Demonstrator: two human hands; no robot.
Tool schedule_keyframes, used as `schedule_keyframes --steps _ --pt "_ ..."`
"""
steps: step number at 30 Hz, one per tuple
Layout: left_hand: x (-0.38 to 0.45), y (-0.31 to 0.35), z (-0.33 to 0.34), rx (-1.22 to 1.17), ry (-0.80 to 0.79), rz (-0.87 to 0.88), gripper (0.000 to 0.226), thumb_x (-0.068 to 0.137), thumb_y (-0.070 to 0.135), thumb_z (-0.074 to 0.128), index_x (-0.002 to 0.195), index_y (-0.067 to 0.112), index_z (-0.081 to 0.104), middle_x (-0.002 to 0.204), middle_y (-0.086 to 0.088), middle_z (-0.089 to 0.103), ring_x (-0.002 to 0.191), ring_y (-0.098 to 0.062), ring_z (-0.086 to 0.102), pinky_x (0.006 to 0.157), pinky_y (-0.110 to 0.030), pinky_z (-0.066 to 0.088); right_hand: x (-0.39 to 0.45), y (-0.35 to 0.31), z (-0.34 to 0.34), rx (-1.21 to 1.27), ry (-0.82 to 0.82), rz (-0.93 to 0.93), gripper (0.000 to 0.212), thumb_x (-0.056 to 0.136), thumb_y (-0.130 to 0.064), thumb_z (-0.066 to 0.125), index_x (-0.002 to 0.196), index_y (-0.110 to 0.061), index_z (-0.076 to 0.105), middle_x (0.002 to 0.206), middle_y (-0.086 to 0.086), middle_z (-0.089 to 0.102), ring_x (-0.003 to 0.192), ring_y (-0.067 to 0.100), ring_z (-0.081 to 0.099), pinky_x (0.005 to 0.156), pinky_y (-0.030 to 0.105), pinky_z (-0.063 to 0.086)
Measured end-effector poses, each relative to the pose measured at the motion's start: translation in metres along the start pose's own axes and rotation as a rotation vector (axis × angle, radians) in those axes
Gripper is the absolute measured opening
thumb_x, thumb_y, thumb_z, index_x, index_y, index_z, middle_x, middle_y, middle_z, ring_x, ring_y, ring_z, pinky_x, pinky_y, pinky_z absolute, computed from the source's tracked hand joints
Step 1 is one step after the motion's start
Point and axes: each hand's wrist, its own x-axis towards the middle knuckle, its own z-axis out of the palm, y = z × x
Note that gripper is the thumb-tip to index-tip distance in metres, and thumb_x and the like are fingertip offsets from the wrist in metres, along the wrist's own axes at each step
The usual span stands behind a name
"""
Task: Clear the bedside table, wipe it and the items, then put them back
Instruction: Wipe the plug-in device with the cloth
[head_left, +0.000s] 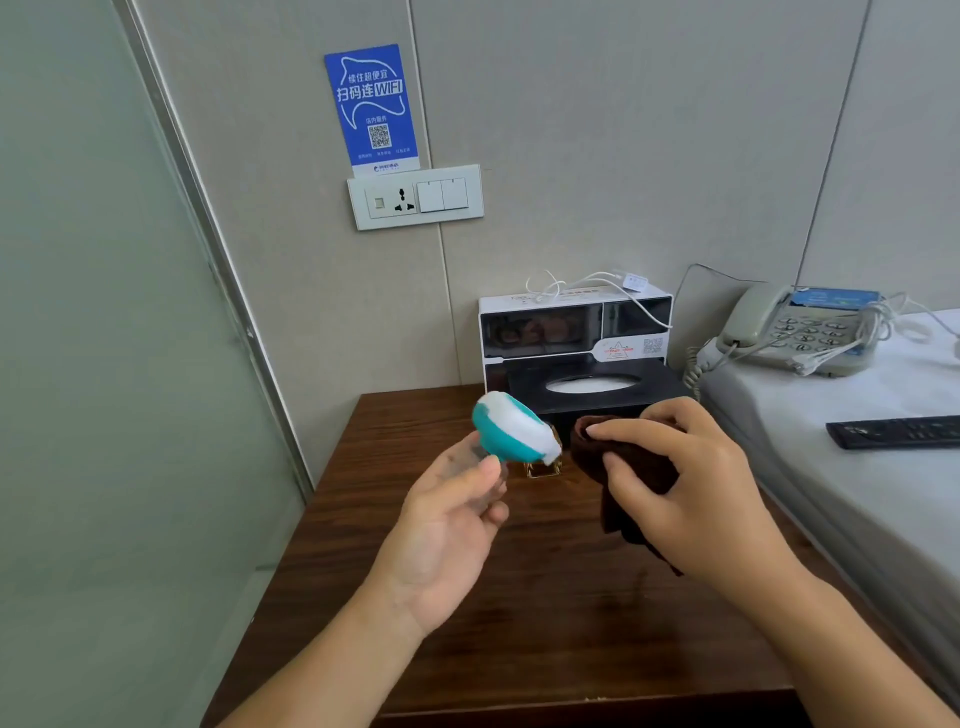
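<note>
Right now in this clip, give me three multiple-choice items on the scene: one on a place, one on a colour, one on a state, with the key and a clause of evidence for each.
1. Where does the telephone lie?
A. on the wooden table
B. on the white bed
C. on top of the tissue box

2. What colour is the cloth in the right hand?
A. dark brown
B. white
C. blue

3. What is the left hand doing?
A. resting flat on the table
B. hanging idle with nothing in it
C. holding up a teal and white item

Key:
1 B: the phone sits on the bed sheet, right of the table.
2 A: the bunched cloth under the fingers is dark brown.
3 C: the teal and white item is raised above the table, gripped from below.
</note>
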Motion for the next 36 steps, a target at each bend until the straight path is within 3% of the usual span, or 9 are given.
schedule_keyframes --steps 2,9,14,19,22,24,31,34,36 --pt "0.001 -0.005 0.005 -0.101 0.003 -0.019 0.049 0.079 0.007 0.073 0.127 0.018 0.073 0.115 -0.008 0.071 0.096 -0.019 0.061 0.09 -0.033 0.047 0.0 0.0 -0.001 0.01 0.008 0.004 0.028 0.085 -0.028 0.073 0.111 -0.039 0.077 0.106 -0.011 0.054 0.099 0.0 0.057 0.077 0.01 0.042" --pt "0.022 -0.01 0.018 0.045 -0.041 0.016 0.064 0.085 0.0 0.069 0.144 0.017 0.053 0.131 -0.016 0.068 0.122 -0.031 0.067 0.103 -0.044 0.051 0.003 0.006 -0.011 -0.006 -0.014 0.017 0.03 0.086 -0.025 0.075 0.113 -0.039 0.076 0.106 -0.013 0.053 0.1 0.003 0.058 0.08 0.014 0.045" --pt "0.042 -0.013 0.031 -0.02 -0.046 -0.077 0.061 0.084 0.008 0.07 0.143 0.019 0.057 0.111 -0.01 0.068 0.104 -0.022 0.066 0.091 -0.038 0.053 0.009 0.019 -0.03 -0.029 -0.078 0.084 0.028 0.09 -0.028 0.074 0.116 -0.04 0.075 0.109 -0.013 0.052 0.096 0.007 0.059 0.08 0.028 0.057" --pt "0.068 -0.027 0.053 -0.024 -0.001 -0.127 0.059 0.08 0.026 0.073 0.137 0.016 0.06 0.108 -0.011 0.066 0.094 -0.019 0.066 0.083 -0.036 0.054 0.018 0.04 -0.045 -0.033 -0.11 0.128 0.028 0.09 -0.026 0.073 0.11 -0.047 0.073 0.106 -0.013 0.054 0.094 0.001 0.058 0.081 0.02 0.05" --pt "0.089 -0.025 0.061 0.221 0.012 -0.027 0.05 0.084 0.01 0.075 0.13 0.022 0.062 0.121 -0.013 0.068 0.105 -0.025 0.068 0.082 -0.039 0.057 0.023 0.057 -0.056 -0.033 -0.111 0.165 0.03 0.09 -0.025 0.073 0.106 -0.05 0.072 0.102 -0.012 0.055 0.091 -0.002 0.057 0.077 0.013 0.044" --pt "0.102 -0.021 0.065 0.547 -0.021 0.038 0.052 0.081 0.004 0.08 0.125 0.026 0.063 0.125 -0.009 0.065 0.109 -0.023 0.066 0.082 -0.034 0.055 0.024 0.068 -0.063 -0.057 -0.098 0.194 0.029 0.09 -0.025 0.073 0.105 -0.05 0.072 0.099 -0.012 0.055 0.09 -0.004 0.056 0.073 0.01 0.041" --pt "0.154 -0.011 0.086 1.464 -0.261 0.193 0.059 0.074 0.033 0.088 0.122 0.036 0.053 0.123 0.011 0.059 0.112 -0.012 0.058 0.087 -0.029 0.054 0.026 0.093 -0.062 -0.231 -0.156 0.23 0.027 0.09 -0.027 0.073 0.114 -0.038 0.075 0.098 -0.015 0.048 0.081 0.002 0.053 0.072 0.008 0.038" --pt "0.171 -0.014 0.09 1.688 -0.346 0.244 0.063 0.077 0.041 0.086 0.131 0.037 0.055 0.128 0.009 0.06 0.112 -0.01 0.055 0.08 -0.021 0.046 0.028 0.098 -0.059 -0.236 -0.184 0.24 0.027 0.09 -0.027 0.073 0.115 -0.036 0.075 0.098 -0.011 0.049 0.082 0.006 0.054 0.07 0.007 0.039" --pt "0.177 -0.017 0.085 1.773 -0.381 0.23 0.066 0.079 0.041 0.085 0.137 0.037 0.054 0.133 0.006 0.058 0.116 -0.012 0.052 0.087 -0.026 0.045 0.029 0.098 -0.057 -0.233 -0.197 0.241 0.027 0.09 -0.028 0.072 0.116 -0.037 0.074 0.1 -0.01 0.048 0.085 0.007 0.055 0.073 0.01 0.041"
